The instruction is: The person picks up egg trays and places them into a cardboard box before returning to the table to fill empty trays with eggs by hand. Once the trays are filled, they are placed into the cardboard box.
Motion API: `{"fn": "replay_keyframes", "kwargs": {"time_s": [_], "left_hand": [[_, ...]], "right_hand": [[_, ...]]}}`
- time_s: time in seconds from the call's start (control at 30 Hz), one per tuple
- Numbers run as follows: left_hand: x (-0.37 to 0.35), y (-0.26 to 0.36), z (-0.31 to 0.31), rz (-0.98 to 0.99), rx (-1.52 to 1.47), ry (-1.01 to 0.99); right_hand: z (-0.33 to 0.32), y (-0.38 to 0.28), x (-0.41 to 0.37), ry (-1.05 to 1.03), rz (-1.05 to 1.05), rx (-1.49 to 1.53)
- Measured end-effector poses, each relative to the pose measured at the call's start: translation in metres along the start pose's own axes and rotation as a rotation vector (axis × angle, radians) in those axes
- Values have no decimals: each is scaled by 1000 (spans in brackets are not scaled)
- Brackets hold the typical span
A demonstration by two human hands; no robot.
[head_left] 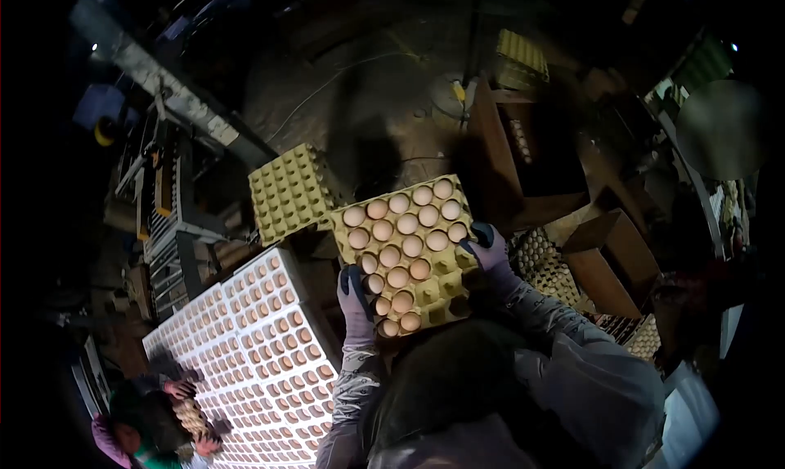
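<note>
Between my two gloved hands is a yellowish egg tray (446,287), partly filled with brown eggs (407,224). Several cups at its near right side hold no egg. My left hand (355,301) grips the tray's left edge, thumb over the rim. My right hand (491,252) is closed on the right edge. Just past the tray's far left corner stands a stack of egg trays (290,191) with bare cups on top. Left of my left arm lies a lit white egg panel (237,326) with rows of eggs in it.
At lower left a co-worker's gloved hands (192,416) are over eggs beside the panel. Cardboard boxes (613,260) stand to the right, near more filled trays (544,264). A metal roller frame (176,240) is at left. More trays (523,56) lie farther back.
</note>
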State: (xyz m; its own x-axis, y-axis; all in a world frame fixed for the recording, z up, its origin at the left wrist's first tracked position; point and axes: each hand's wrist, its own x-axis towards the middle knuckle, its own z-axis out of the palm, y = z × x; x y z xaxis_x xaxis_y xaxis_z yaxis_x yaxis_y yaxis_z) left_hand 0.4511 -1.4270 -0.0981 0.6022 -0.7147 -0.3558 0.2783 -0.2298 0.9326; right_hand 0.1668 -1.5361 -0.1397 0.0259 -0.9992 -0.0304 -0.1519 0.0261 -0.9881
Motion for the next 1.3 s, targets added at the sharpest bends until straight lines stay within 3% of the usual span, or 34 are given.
{"fn": "replay_keyframes", "kwargs": {"time_s": [0.07,0.13,0.2,0.23,0.27,0.3,0.33,0.37,0.43,0.53,0.63,0.67,0.73,0.8,0.83,0.87,0.93,1.0,1.07,1.1,1.13,1.17,1.27,1.3], "left_hand": [[23,-17,60,189,141,-177],[33,1,141,55,89,-379],[35,9,226,-43,94,-555],[48,-16,271,-122,83,-547],[52,-13,314,-198,165,-649],[67,-25,363,-161,458,-696],[89,-81,404,-93,369,-803],[99,-116,441,-50,346,-833],[99,-126,518,-214,327,-902],[111,-158,597,-323,327,-893],[147,-240,610,-308,204,-842],[157,-249,609,-447,128,-711],[182,-257,590,-469,103,-553],[214,-285,557,-368,341,-492],[205,-232,559,-382,376,-341],[227,-271,531,-351,432,-378],[227,-222,546,-397,418,-231],[239,-223,547,-494,400,-173],[254,-252,540,-323,433,-304],[255,-266,542,-206,496,-345],[245,-230,571,-306,502,-358],[245,-248,578,-308,440,-366],[253,-251,616,-372,452,-520],[257,-257,630,-403,458,-463]], "right_hand": [[-53,-15,8,157,201,163],[-106,-34,25,289,167,145],[-167,-13,40,424,91,69],[-197,-10,48,472,113,152],[-230,12,58,556,86,-21],[-256,25,65,635,77,-22],[-283,35,80,710,58,-26],[-306,44,91,756,43,-37],[-338,25,122,823,46,38],[-383,42,171,840,56,-234],[-387,66,216,739,30,-233],[-385,75,235,697,68,-343],[-362,77,277,589,161,-365],[-347,117,307,430,80,-637],[-337,118,327,333,81,-715],[-324,128,344,293,42,-794],[-304,163,367,185,113,-784],[-293,213,387,151,140,-762],[-296,246,405,81,311,-746],[-302,297,406,98,285,-690],[-313,351,403,111,262,-629],[-325,366,408,117,271,-687],[-364,390,426,116,228,-893],[-368,377,440,79,269,-875]]}}
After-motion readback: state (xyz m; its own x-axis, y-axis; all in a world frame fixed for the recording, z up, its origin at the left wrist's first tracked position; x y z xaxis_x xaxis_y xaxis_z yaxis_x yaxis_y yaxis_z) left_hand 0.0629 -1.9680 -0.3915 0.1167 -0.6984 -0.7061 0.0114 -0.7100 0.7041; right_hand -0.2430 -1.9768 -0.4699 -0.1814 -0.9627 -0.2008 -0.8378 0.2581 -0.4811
